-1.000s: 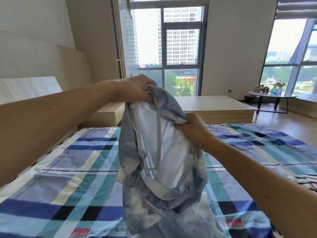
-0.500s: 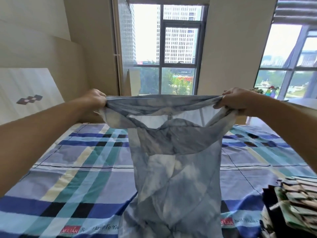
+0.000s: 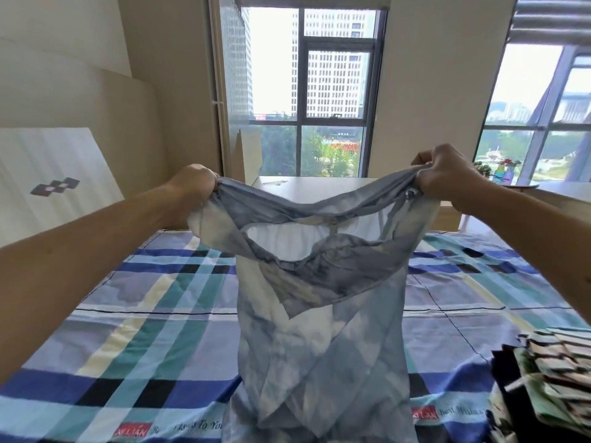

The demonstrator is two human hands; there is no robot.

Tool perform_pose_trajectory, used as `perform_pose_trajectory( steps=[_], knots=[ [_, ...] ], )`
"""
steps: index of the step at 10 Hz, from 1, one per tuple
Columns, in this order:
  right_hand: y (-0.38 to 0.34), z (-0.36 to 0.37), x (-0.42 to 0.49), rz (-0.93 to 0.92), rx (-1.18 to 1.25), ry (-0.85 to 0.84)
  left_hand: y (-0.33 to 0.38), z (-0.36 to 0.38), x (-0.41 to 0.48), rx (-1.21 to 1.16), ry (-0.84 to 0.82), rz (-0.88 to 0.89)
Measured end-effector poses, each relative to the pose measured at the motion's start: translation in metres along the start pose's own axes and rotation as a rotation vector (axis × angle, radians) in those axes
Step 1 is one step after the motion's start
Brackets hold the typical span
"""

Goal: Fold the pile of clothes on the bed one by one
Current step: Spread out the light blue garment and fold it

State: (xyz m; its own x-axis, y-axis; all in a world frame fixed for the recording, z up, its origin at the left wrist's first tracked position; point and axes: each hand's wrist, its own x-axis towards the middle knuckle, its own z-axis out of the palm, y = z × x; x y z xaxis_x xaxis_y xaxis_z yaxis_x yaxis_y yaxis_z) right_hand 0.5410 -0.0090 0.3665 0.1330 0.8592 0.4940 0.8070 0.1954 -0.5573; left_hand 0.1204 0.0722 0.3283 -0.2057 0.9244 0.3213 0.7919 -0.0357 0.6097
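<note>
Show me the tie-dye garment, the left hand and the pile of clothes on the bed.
tie-dye garment (image 3: 319, 346): head view, on its hanging front panel.
left hand (image 3: 195, 184): head view, on its knuckles.
pile of clothes (image 3: 556, 375): head view, on a patterned top piece.

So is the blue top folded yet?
Spread, not folded. The left hand and right hand hold the blue top wide; it hangs over the bed.

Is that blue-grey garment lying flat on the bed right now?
No, the left hand and right hand hold the garment up by its top corners, so it hangs above the bed.
</note>
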Motion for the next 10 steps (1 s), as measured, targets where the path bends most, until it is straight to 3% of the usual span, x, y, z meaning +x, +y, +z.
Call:
perform_pose_trajectory(
  steps=[1,2,3,4,5,6,7,9,10],
  knots=[
    [-0.022,0.004,-0.002,0.002,0.230,-0.024,0.031,-0.003,-0.057,0.084,-0.074,0.156],
    [-0.052,0.016,-0.013,-0.032,0.506,-0.158,0.056,0.041,-0.109,0.151,-0.361,0.376],
    [-0.066,0.019,-0.020,-0.134,0.562,-0.245,0.057,0.090,-0.134,0.129,-0.416,0.456],
    [-0.045,-0.007,-0.012,-0.335,0.088,-0.209,0.055,0.083,-0.108,-0.197,-0.191,0.275],
    [-0.015,-0.021,-0.004,-0.337,-0.544,-0.287,0.064,0.041,-0.080,-0.232,-0.074,0.161],
    [0.017,-0.003,0.000,-0.150,-0.673,-0.237,0.078,0.002,-0.056,-0.098,-0.022,0.184],
    [0.037,0.008,0.000,-0.011,-0.581,-0.145,0.082,-0.027,-0.043,0.080,-0.004,0.222],
    [0.046,0.008,-0.001,0.251,0.121,-0.164,0.069,-0.065,-0.049,0.479,0.018,0.319],
    [0.040,0.006,0.005,0.294,0.172,-0.125,0.060,-0.067,-0.054,0.764,0.030,0.195]
  ],
)
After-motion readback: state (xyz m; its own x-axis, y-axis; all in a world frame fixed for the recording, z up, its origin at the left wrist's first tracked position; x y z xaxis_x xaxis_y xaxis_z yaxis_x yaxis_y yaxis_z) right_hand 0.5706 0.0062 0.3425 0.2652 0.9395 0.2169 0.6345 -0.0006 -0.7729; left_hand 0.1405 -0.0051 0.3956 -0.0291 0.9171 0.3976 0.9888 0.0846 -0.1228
